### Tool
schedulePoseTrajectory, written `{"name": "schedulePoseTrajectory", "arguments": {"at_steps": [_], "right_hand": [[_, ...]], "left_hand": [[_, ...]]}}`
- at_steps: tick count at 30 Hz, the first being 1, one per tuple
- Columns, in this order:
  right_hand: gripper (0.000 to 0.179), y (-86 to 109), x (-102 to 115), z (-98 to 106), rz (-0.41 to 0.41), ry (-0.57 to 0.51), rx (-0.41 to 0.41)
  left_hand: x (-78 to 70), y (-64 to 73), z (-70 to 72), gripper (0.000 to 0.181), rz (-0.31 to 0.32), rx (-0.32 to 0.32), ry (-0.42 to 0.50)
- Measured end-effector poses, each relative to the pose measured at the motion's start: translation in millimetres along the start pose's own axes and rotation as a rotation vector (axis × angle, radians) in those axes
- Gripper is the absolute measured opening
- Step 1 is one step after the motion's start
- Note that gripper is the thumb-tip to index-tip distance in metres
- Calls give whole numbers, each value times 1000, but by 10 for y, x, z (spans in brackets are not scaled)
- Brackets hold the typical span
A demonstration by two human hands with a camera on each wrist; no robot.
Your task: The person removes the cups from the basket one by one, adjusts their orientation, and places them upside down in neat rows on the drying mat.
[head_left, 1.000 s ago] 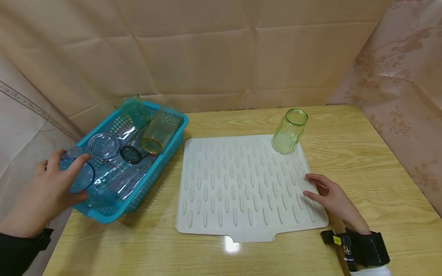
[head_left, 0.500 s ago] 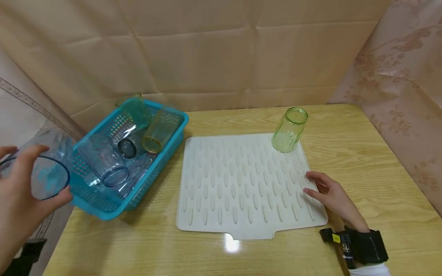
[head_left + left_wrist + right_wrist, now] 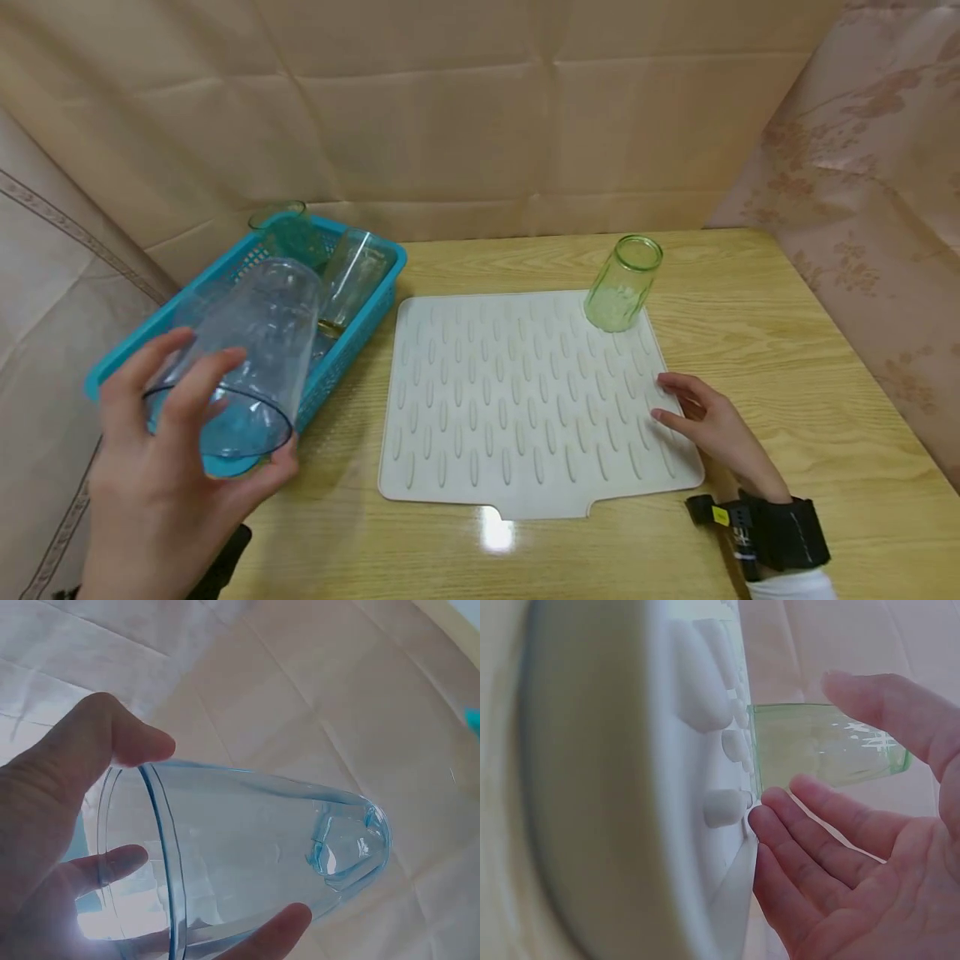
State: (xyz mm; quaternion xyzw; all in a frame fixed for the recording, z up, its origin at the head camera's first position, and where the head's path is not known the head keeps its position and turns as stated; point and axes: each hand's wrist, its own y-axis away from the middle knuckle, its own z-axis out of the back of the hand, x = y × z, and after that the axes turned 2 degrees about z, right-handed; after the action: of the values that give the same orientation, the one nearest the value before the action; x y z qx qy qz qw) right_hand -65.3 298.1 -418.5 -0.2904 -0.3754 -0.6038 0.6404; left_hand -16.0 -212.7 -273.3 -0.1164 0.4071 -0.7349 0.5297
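My left hand point(image 3: 172, 467) grips a clear bluish drinking glass point(image 3: 262, 333) around its rim, thumb on one side and fingers on the other. In the head view the glass is tilted, its mouth toward me, over the near part of the blue basket point(image 3: 347, 354). The left wrist view shows the glass point(image 3: 240, 847) empty, with a thicker base. My right hand point(image 3: 712, 425) lies at the right edge of the white ridged mat point(image 3: 480, 492), fingers relaxed and holding nothing. A green glass point(image 3: 622, 287) stands mouth down on the mat's far right corner.
Inside the basket lie a green glass point(image 3: 288, 237) and a yellowish clear glass point(image 3: 352, 275); the held glass hides other contents. The wooden table point(image 3: 390, 550) ends at cloth-covered walls at the back and sides.
My left hand has lifted the bluish glass out of the basket's left end, then brought it right and in front of the basket. The right hand has stayed by the mat's edge.
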Motion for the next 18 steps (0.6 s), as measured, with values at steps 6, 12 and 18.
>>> {"name": "schedulePoseTrajectory", "arguments": {"at_steps": [6,12,18], "right_hand": [[61,4,7,2,5,5,-1],[61,9,2,-11,8,2,-1],[61,12,24,-26,-13,-1,4]], "left_hand": [[-332,-38,-104,65,-68,75,73],[-522,-91,-243,67,-87,215,163],[-645,-74,-473,80,-96,229,244]]}}
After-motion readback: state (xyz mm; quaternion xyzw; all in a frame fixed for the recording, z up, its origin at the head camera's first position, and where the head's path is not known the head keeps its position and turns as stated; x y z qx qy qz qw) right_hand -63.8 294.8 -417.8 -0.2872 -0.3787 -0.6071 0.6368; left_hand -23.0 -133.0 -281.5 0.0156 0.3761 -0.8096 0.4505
